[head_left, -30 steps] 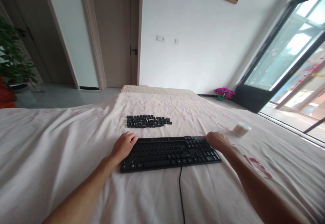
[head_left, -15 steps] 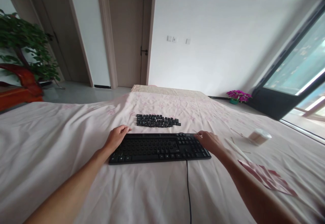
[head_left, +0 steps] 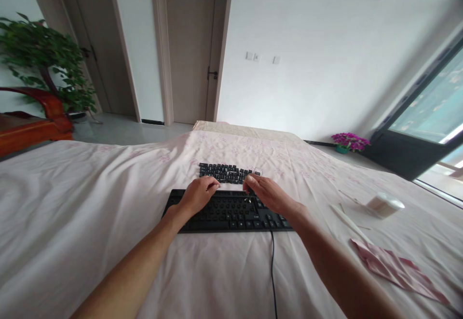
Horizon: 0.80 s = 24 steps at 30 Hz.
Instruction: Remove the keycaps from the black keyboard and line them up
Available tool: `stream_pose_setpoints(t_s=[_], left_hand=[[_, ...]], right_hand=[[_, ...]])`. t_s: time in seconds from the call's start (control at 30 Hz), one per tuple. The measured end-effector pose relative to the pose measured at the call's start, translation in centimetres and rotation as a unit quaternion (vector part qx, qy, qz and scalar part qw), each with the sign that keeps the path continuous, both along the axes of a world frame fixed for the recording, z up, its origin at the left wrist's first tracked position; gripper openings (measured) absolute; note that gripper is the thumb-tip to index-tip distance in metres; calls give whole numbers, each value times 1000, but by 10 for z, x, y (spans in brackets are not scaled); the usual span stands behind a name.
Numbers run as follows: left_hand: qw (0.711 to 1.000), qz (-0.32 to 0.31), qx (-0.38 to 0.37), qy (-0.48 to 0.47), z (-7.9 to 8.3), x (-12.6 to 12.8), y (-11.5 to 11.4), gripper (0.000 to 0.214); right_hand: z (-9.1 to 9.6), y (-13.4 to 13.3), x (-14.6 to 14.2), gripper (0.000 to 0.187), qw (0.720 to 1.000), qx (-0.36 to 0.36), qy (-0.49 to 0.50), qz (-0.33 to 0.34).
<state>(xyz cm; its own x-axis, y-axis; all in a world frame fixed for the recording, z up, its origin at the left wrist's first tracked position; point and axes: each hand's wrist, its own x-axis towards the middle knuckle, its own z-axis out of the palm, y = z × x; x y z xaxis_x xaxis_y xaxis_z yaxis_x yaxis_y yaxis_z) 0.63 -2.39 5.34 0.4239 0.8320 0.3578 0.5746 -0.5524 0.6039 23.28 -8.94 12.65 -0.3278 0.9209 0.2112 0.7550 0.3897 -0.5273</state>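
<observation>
A black keyboard (head_left: 231, 224) lies on the pink patterned cloth, with much of its main key area stripped of keycaps. Loose black keycaps (head_left: 220, 170) sit in rows just behind it. My left hand (head_left: 200, 194) is over the keyboard's upper left part, thumb and fingers pinched together; what they hold, if anything, is hidden. Above the upper right part is my right hand (head_left: 265, 191), its fingers closed round a thin wire tool (head_left: 258, 170), whose loop shows behind the knuckles. Something small and shiny shows under those fingertips.
The keyboard's cable (head_left: 273, 270) runs toward me over the cloth (head_left: 144, 270). On the right are a clear round tub (head_left: 385, 205), a few thin sticks, a white strip (head_left: 350, 223) and a crumpled pink cloth (head_left: 398, 268).
Both hands have moved inward from the keyboard's ends. My right hand now reaches the upper right part, and the wire loop has come into view. The camera view has shifted slightly.
</observation>
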Motion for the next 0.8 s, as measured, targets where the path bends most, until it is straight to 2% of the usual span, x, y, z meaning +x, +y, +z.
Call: stream_pose_setpoints(t_s=[0.13, 0.23, 0.33, 0.5, 0.67, 0.8], left_hand=[[999, -46, -9, -18, -14, 10, -5, 23], [996, -61, -45, -39, -19, 8, -6, 22], [991, -75, -80, -76, -19, 5, -6, 23], [983, -126, -102, -88, -17, 2, -5, 23], [982, -139, -114, -51, -16, 2, -7, 23], [982, -165, -95, -14, -14, 1, -9, 21]], right_hand=[[-28, 16, -16, 32, 991, -75, 110, 28], [-49, 19, -17, 33, 978, -119, 167, 27], [-59, 16, -19, 42, 974, -96, 201, 45], [-59, 11, -23, 54, 971, -54, 207, 105], [-65, 7, -26, 55, 979, -24, 163, 121], [-68, 5, -29, 48, 979, 27, 129, 158]])
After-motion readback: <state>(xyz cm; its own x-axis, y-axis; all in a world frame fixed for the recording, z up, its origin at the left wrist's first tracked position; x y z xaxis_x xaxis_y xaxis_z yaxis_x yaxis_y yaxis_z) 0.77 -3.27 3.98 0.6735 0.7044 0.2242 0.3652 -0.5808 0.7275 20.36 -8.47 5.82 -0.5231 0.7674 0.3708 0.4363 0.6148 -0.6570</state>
